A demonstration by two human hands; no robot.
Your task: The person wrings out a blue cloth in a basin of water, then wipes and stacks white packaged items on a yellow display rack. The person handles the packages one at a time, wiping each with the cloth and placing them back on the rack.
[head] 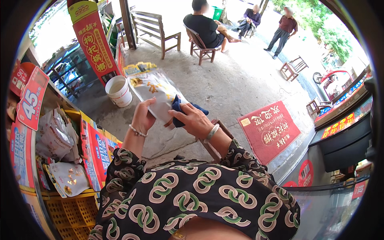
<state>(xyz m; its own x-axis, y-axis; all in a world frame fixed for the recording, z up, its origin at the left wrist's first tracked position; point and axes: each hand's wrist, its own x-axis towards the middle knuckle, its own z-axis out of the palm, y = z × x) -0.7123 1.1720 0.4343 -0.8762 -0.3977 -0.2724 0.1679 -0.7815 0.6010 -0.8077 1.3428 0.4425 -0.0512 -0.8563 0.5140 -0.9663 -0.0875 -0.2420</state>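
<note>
Before me my left hand point(144, 113), with a beaded bracelet at its wrist, grips the near left edge of a white plastic packet point(156, 90) with gold print. The packet's far end carries a yellow and blue header. My right hand point(194, 117), a pale bangle at its wrist, holds a dark blue cloth point(179, 108) against the packet's right side. Part of the cloth sticks out beyond my knuckles. Motion blurs the packet's lower corner.
A yellow display rack point(70, 207) with white packets point(69, 179) stands at the left. Beyond it are a white bucket point(119, 95) and a tall red display box point(93, 45). A red doormat point(270, 132) lies to the right. A wooden bench point(150, 28) and a seated person point(202, 27) are farther off.
</note>
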